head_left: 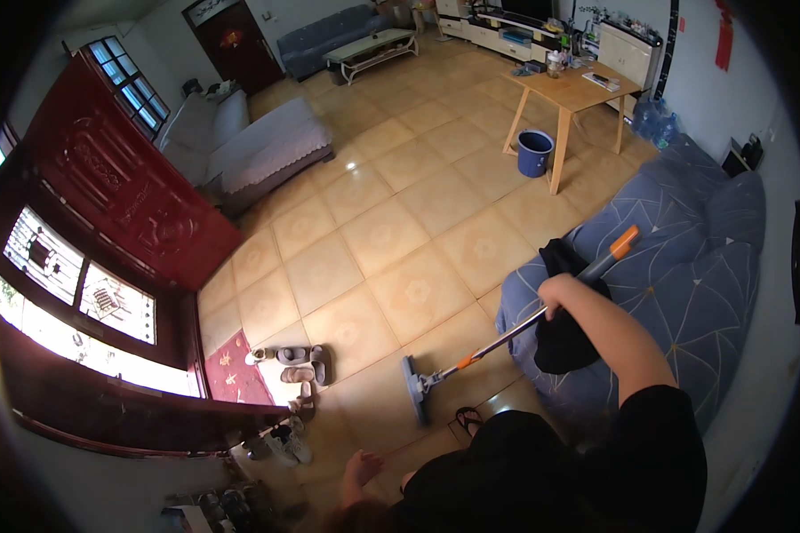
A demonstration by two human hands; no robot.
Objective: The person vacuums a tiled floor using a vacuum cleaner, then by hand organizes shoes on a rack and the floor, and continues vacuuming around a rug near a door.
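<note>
A mop (pixel 505 338) with a long metal pole, orange parts and a grey head (pixel 415 391) slants across the right side, its head on the tiles near my sandalled foot (pixel 468 419). My right hand (pixel 557 295) is closed around the upper part of the pole, just below the grey and orange grip (pixel 615 251). Low in the picture, my left hand (pixel 363 466) hangs with its fingers loosely stretched, holding nothing. Nearest to it are several pairs of shoes (pixel 292 444) by the doorway.
Slippers (pixel 307 364) and a red doormat (pixel 236 369) lie by the open red door (pixel 129 182). A sofa with a blue patterned cover (pixel 676 266) and black cloth (pixel 564 342) flanks my right. Farther off stand a wooden table (pixel 587 84), a blue bucket (pixel 534 154) and a grey sofa (pixel 271 147).
</note>
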